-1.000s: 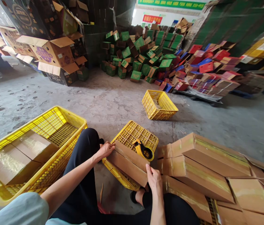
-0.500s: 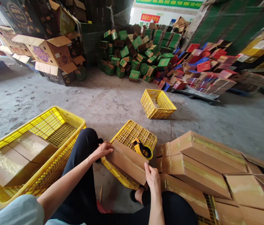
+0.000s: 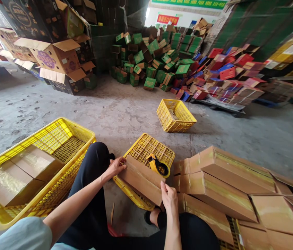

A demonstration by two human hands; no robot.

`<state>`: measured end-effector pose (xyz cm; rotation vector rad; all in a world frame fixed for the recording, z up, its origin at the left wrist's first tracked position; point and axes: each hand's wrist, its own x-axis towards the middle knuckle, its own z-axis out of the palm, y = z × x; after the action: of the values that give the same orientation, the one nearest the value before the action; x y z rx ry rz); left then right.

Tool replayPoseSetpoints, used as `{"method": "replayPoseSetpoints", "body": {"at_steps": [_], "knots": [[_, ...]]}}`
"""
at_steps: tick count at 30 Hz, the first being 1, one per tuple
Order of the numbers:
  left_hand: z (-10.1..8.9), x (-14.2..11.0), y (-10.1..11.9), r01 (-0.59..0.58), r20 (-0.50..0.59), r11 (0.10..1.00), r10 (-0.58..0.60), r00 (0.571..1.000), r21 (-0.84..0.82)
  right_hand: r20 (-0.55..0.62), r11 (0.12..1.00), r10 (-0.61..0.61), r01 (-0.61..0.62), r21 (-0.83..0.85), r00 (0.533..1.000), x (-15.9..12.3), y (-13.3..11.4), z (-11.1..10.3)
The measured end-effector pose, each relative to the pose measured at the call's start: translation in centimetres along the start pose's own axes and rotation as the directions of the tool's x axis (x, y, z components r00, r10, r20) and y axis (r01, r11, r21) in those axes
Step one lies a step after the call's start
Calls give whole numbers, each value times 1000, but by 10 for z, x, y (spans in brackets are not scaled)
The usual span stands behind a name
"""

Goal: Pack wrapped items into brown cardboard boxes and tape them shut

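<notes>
A brown cardboard box (image 3: 141, 180) lies tilted on an overturned yellow crate (image 3: 146, 147) in front of my knees. My left hand (image 3: 116, 166) grips the box's left end, fingers curled over the edge. My right hand (image 3: 169, 198) presses on its near right corner, fingers closed against the cardboard. A yellow tape dispenser (image 3: 158, 167) rests on the crate just behind the box.
A large yellow crate (image 3: 44, 139) with taped boxes (image 3: 18, 173) stands at my left. A stack of taped brown boxes (image 3: 226, 184) rises at my right. Another yellow crate (image 3: 175, 115) sits tilted on the concrete floor ahead. Piles of green, red and brown cartons line the back.
Both hands stay on the box, which barely shifts; the view has moved slightly.
</notes>
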<state>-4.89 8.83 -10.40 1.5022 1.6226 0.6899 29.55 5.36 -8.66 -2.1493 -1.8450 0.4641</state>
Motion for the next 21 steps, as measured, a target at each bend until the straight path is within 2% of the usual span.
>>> {"method": "replayPoseSetpoints", "body": {"at_steps": [10, 14, 21], "knots": [[3, 0, -3, -4, -9, 1000, 4, 1000, 21, 1, 1000, -14, 14, -12, 1000, -1, 0, 0], [3, 1, -3, -7, -10, 1000, 7, 1000, 23, 6, 999, 30, -30, -11, 1000, -1, 0, 2], [4, 3, -6, 6, 2, 1000, -6, 1000, -10, 49, 990, 77, -82, 111, 996, -3, 4, 6]]}}
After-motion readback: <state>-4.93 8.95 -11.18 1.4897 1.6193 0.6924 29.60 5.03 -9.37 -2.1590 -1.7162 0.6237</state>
